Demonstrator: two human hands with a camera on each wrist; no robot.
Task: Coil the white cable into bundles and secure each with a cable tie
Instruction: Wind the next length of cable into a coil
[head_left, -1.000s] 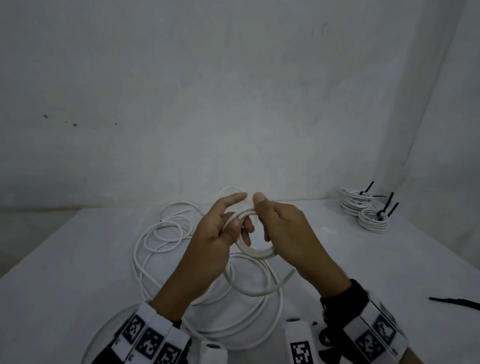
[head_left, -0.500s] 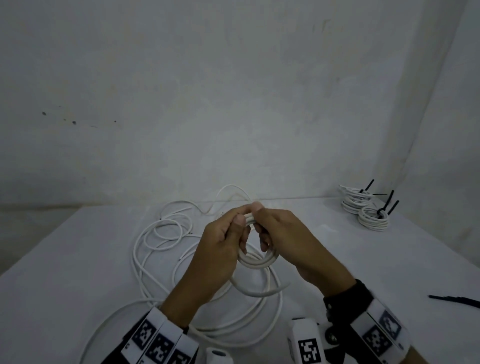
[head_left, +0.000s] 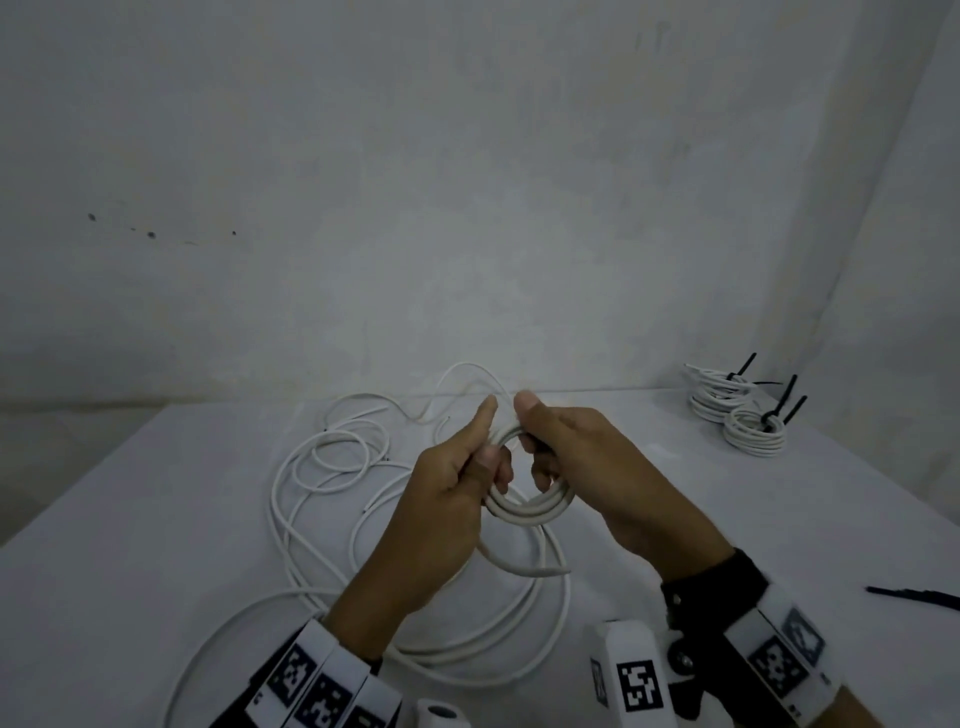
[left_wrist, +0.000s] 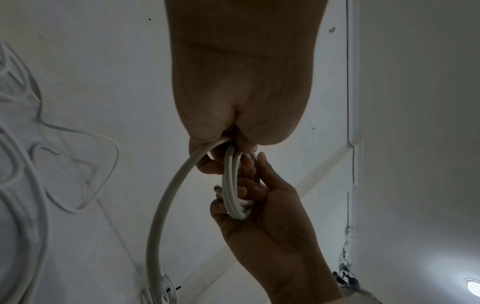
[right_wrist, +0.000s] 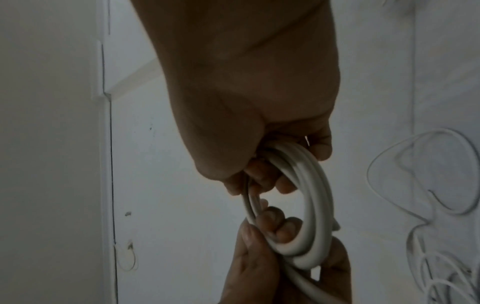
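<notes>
Left hand (head_left: 447, 499) and right hand (head_left: 587, 467) both grip small white cable coil (head_left: 535, 506) above bench (head_left: 130, 519), fingers curled through loop; turn count unclear, perhaps three.

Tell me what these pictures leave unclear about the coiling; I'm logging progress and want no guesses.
- Turn count of the coil: head view, left hand and right hand cover its sides.
- Cable tie: head view, cut off by the right edge.
- Finished bundles: head view, too small to count.
- Loose cable: its far end is untraceable.
</notes>
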